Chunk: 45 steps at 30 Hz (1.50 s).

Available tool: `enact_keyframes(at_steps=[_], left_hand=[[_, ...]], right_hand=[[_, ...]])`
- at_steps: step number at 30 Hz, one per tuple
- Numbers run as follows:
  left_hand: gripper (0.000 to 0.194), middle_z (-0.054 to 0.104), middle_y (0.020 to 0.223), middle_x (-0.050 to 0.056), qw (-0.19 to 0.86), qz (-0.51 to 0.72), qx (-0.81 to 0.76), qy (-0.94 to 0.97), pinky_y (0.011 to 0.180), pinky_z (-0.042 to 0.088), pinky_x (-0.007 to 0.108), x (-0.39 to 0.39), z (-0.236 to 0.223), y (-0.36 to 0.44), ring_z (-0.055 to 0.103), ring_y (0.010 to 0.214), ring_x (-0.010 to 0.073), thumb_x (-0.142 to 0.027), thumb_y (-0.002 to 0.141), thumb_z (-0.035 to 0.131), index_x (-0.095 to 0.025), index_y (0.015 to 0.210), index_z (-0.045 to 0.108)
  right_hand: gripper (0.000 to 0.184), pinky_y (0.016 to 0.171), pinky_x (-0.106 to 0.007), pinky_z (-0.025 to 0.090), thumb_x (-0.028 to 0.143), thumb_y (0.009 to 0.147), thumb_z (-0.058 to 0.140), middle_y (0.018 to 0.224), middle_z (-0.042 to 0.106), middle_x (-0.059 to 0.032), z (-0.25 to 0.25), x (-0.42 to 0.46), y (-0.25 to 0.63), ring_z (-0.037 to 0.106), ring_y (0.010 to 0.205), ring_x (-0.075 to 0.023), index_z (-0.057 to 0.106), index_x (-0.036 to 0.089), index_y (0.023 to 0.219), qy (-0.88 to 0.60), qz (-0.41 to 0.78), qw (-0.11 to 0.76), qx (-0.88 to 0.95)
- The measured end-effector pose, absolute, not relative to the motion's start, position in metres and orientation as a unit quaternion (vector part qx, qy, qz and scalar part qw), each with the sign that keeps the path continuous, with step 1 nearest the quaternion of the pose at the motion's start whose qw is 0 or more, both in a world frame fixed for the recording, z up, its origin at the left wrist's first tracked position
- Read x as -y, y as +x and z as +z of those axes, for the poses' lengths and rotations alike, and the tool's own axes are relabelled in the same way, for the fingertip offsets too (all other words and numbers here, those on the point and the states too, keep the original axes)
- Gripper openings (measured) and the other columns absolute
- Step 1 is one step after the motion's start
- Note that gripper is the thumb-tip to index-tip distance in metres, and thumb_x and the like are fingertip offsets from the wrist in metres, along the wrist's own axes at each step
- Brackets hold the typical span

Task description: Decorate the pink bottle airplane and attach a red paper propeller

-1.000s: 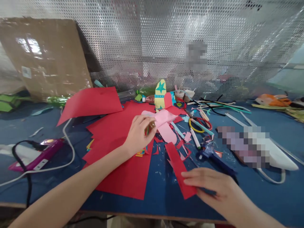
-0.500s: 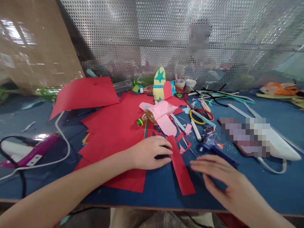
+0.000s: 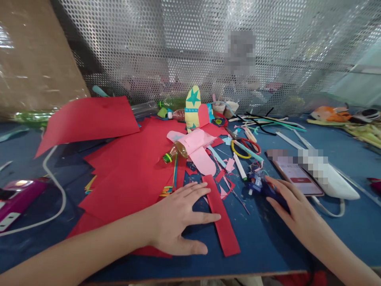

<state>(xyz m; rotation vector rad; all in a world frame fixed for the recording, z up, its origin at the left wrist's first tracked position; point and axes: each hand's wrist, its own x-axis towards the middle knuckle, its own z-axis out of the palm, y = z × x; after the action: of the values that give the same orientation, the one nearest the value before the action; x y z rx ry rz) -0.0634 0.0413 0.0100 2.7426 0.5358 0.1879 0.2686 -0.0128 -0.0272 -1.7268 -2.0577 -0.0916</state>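
Note:
My left hand [image 3: 178, 220] lies flat and open on the blue table [image 3: 268, 246], fingers spread. Its fingertips touch a long red paper strip [image 3: 222, 216], and its palm rests partly on the edge of the big red sheets [image 3: 127, 174]. My right hand [image 3: 293, 202] reaches over a small dark blue glue gun [image 3: 258, 184]. Its fingers lie stretched over the handle, not clearly closed round it. Behind the hands, a small bottle with a green cap [image 3: 174, 153] lies on the red sheets, wrapped in pink paper [image 3: 195, 143].
Scissors with red and yellow handles [image 3: 245, 149], a white marker [image 3: 239, 167] and paper scraps lie mid-table. A phone [image 3: 294, 174] sits right of the glue gun. A purple tool [image 3: 14, 194] with a white cable is at the left. A perforated metal screen [image 3: 178, 51] closes the back.
My left hand has let go of the wrapped bottle, come back toward me and flattened beside the red strip. My right hand has moved away from the strip onto the blue glue gun.

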Motion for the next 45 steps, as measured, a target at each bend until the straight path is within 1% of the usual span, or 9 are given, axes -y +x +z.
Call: enact_keyframes(at_steps=[12, 18, 23, 27, 33, 35, 39, 42, 45], left_hand=[[0.069, 0.027, 0.15, 0.018, 0.202, 0.036, -0.172, 0.964, 0.106, 0.025, 0.063, -0.04, 0.012, -0.061, 0.027, 0.137, 0.0385, -0.067, 0.076, 0.058, -0.034, 0.136, 0.046], [0.065, 0.028, 0.15, 0.018, 0.189, 0.059, -0.165, 0.966, 0.108, 0.025, 0.061, -0.039, 0.008, -0.061, 0.026, 0.138, 0.0377, -0.065, 0.078, 0.055, -0.028, 0.132, 0.051], [0.073, 0.035, 0.147, 0.017, 0.181, 0.062, -0.166, 0.967, 0.109, 0.023, 0.061, -0.04, 0.006, -0.06, 0.032, 0.136, 0.0367, -0.066, 0.079, 0.053, -0.028, 0.141, 0.04], [0.067, 0.032, 0.149, 0.017, 0.176, 0.07, -0.165, 0.968, 0.108, 0.024, 0.061, -0.039, 0.006, -0.06, 0.03, 0.136, 0.0372, -0.064, 0.081, 0.053, -0.029, 0.137, 0.045], [0.063, 0.027, 0.152, 0.015, 0.188, 0.085, -0.177, 0.962, 0.107, 0.025, 0.063, -0.038, 0.002, -0.059, 0.025, 0.137, 0.0413, -0.064, 0.081, 0.053, -0.032, 0.135, 0.048], [0.063, 0.027, 0.151, 0.015, 0.19, 0.085, -0.176, 0.962, 0.107, 0.024, 0.063, -0.038, 0.002, -0.059, 0.024, 0.138, 0.0415, -0.064, 0.081, 0.053, -0.033, 0.135, 0.048], [0.06, 0.028, 0.151, 0.016, 0.188, 0.074, -0.174, 0.964, 0.107, 0.023, 0.063, -0.039, 0.001, -0.059, 0.022, 0.138, 0.0407, -0.062, 0.081, 0.054, -0.032, 0.132, 0.051], [0.058, 0.028, 0.15, 0.017, 0.186, 0.079, -0.175, 0.964, 0.107, 0.023, 0.063, -0.039, 0.0, -0.059, 0.021, 0.139, 0.0411, -0.062, 0.08, 0.055, -0.03, 0.128, 0.056], [0.058, 0.029, 0.15, 0.018, 0.181, 0.095, -0.166, 0.965, 0.107, 0.024, 0.061, -0.04, 0.0, -0.059, 0.021, 0.139, 0.0397, -0.063, 0.08, 0.054, -0.027, 0.126, 0.058]], right_hand=[[0.038, 0.094, -0.043, 0.05, 0.033, 0.095, 0.04, 0.122, 0.061, -0.0132, -0.02, 0.002, 0.289, 0.059, 0.112, -0.0271, 0.048, 0.02, 0.13, -0.575, -0.033, 0.187, 0.795], [0.023, 0.081, -0.039, 0.052, 0.037, 0.09, 0.052, 0.099, 0.067, -0.0108, 0.014, -0.018, 0.267, 0.063, 0.094, -0.0263, 0.056, 0.019, 0.103, -0.578, -0.063, 0.217, 0.784], [0.008, 0.08, -0.04, 0.048, 0.023, 0.086, 0.055, 0.087, 0.07, -0.01, 0.03, -0.059, 0.219, 0.06, 0.092, -0.0293, 0.058, 0.018, 0.091, -0.595, -0.07, 0.075, 0.797], [0.016, 0.079, -0.043, 0.045, 0.013, 0.081, 0.051, 0.084, 0.071, -0.0153, 0.023, -0.086, 0.204, 0.062, 0.088, -0.0327, 0.059, 0.013, 0.094, -0.602, -0.062, 0.053, 0.795], [0.028, 0.081, -0.043, 0.044, 0.013, 0.083, 0.04, 0.08, 0.068, -0.009, 0.036, -0.079, 0.213, 0.063, 0.08, -0.0271, 0.058, 0.018, 0.104, -0.618, -0.039, 0.103, 0.778], [0.027, 0.083, -0.042, 0.043, 0.02, 0.087, 0.037, 0.087, 0.067, -0.0084, 0.042, -0.066, 0.215, 0.061, 0.088, -0.0269, 0.062, 0.022, 0.096, -0.616, 0.026, 0.185, 0.765], [0.029, 0.073, -0.035, 0.046, 0.031, 0.09, 0.038, 0.086, 0.063, -0.0056, 0.043, -0.032, 0.21, 0.06, 0.083, -0.022, 0.061, 0.023, 0.105, -0.532, 0.391, 0.359, 0.66], [0.025, 0.06, -0.027, 0.043, 0.036, 0.081, 0.064, 0.075, 0.058, -0.0003, 0.034, -0.008, 0.2, 0.053, 0.066, -0.0154, 0.057, 0.023, 0.101, -0.495, 0.524, 0.343, 0.602], [0.024, 0.053, -0.024, 0.036, 0.045, 0.084, 0.06, 0.062, 0.048, 0.0043, 0.022, 0.004, 0.19, 0.043, 0.056, -0.0119, 0.05, 0.023, 0.079, -0.488, 0.562, 0.366, 0.558]])
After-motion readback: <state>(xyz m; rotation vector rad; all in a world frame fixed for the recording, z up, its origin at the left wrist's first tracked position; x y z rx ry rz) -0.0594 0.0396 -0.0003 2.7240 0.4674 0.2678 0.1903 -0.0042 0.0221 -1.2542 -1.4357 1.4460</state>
